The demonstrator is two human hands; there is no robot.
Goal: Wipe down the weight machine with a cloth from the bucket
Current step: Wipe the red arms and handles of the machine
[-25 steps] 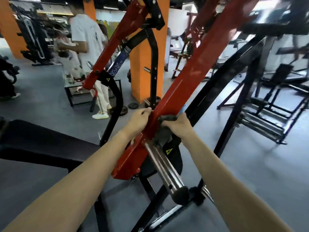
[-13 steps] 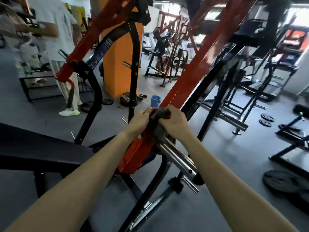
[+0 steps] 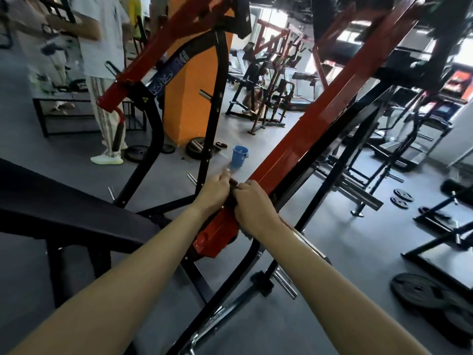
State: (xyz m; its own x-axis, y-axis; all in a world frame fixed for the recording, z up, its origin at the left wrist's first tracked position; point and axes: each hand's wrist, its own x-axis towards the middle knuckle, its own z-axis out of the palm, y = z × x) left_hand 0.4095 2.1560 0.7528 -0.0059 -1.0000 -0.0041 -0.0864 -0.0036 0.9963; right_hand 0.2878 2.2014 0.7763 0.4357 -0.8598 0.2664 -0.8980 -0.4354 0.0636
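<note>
Holds a dark cloth (image 3: 232,198) against the lower end of the weight machine's red lever arm (image 3: 307,139), just below picture centre. Clamps it with the right hand (image 3: 253,207), fingers curled over the cloth and the arm's top face. Pinches its upper edge with the left hand (image 3: 213,192), at 9 o'clock of the right and nearly touching it; shows one left fingertip too blurred to read. Hides most of the cloth between the two hands. Covers part of a chrome weight peg (image 3: 305,243) with the right forearm (image 3: 320,278), at 4 o'clock of the hands. Looks past the hands to a blue bucket (image 3: 239,156), upright on the grey floor at 12 o'clock of them, just left of the red arm in the picture; cannot tell its contents. Has a black padded bench (image 3: 64,208) at 9 o'clock, an orange pillar (image 3: 194,98) at 11 o'clock, and a loose weight plate (image 3: 419,290) on the floor at 4 o'clock. Faces a person in a white shirt (image 3: 102,34) standing at 10 o'clock.
</note>
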